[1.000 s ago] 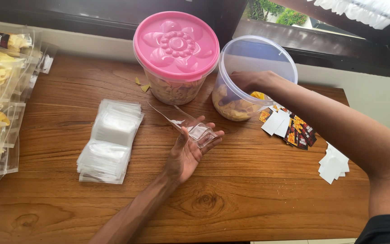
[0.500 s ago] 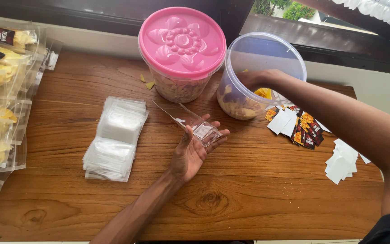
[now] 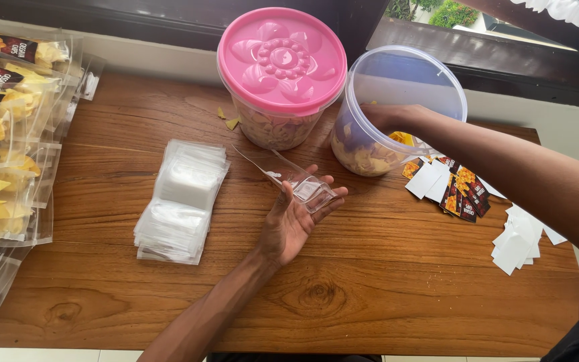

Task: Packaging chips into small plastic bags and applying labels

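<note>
wooden table (image 3: pixel 370 281) | two tubs (image 3: pixel 281 74) | pouch stack (image 3: pixel 181 201) | label cards (image 3: pixel 460 191)

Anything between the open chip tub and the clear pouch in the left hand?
Nothing visible. The left hand holds the clear pouch beside the open tub; only bare table lies between. The right hand is inside the tub.
</note>
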